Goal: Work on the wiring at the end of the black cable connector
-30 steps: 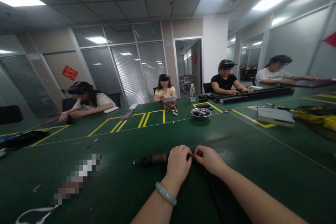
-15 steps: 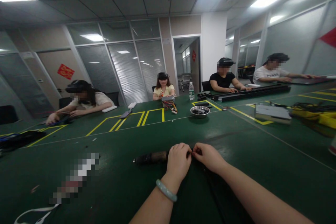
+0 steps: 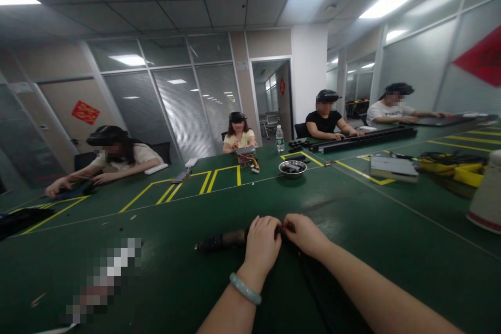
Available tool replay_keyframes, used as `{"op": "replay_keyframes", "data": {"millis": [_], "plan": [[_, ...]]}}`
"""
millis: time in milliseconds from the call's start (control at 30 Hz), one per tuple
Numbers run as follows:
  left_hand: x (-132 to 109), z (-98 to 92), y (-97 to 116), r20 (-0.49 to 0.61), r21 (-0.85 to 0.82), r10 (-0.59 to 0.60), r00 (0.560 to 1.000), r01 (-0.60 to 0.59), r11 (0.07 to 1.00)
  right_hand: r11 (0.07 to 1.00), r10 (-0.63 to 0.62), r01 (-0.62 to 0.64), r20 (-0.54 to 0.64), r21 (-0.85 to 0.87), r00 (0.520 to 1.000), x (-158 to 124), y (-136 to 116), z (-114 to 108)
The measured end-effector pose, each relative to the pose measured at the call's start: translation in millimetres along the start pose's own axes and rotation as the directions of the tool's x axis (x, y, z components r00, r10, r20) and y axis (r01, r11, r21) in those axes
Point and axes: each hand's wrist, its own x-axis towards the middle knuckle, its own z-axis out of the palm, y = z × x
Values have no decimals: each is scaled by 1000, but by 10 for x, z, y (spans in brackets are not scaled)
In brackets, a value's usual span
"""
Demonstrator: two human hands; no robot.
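A dark, slim tool that looks like an electric screwdriver [image 3: 225,241] lies on the green table, its small metal tip pointing left. My left hand [image 3: 263,240], with a pale green bangle [image 3: 246,289] on the wrist, is closed over its right end. Close beside it my right hand [image 3: 303,232] is pinched, fingertips almost meeting those of the left. What the right fingers hold is small and hidden. A black cord or strip [image 3: 313,282] runs from near the right hand toward the table's near edge.
Beyond my hands stands a metal bowl [image 3: 293,169] of dark parts, with a water bottle [image 3: 279,139] behind. A grey box [image 3: 393,168], yellow trays [image 3: 456,171] and a white container [image 3: 486,195] are on the right. A lanyard badge [image 3: 105,282] lies left. Several people sit around the table.
My view has turned slightly to the right, bringing more of the white container into sight. Both hands keep their grip and place beside each other.
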Motion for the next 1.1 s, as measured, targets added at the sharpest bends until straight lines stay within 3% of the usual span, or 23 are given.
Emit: {"op": "replay_keyframes", "data": {"millis": [267, 400, 533, 567, 700, 800, 967, 1033, 1100], "plan": [[10, -24, 13, -19, 32, 16, 1000, -15, 999, 996, 28, -27, 7, -83, 1000, 107, 92, -157], [-3, -37, -11, -38, 49, -16, 999, 18, 999, 981, 130, -133, -33, -144, 991, -4, 342, -527], [-9, -17, -48, -29, 29, -50, 998, 51, 998, 930, 289, -308, -118, -201, 950, -421, 831, -1077], [-9, -6, -56, -11, 19, -60, 998, 60, 998, 904, 345, -370, -147, -213, 927, -571, 989, -1217], [-14, 50, -83, 79, -24, -114, 990, 116, 993, 721, 584, -653, -305, -231, 752, -1219, 1622, -1680], [-30, 85, -106, 166, -46, -169, 972, 178, 983, 606, 688, -775, -372, -178, 623, -1585, 1885, -1873], [-58, 106, -151, 284, -44, -227, 932, 249, 968, 434, 773, -897, -475, -88, 421, -1803, 1802, -1903], [-58, 109, -163, 296, -41, -228, 928, 251, 967, 376, 794, -922, -482, -90, 371, -1826, 1714, -1862], [-49, 112, -167, 306, -35, -235, 923, 258, 966, 340, 807, -932, -471, -123, 357, -1852, 1646, -1817]]}}
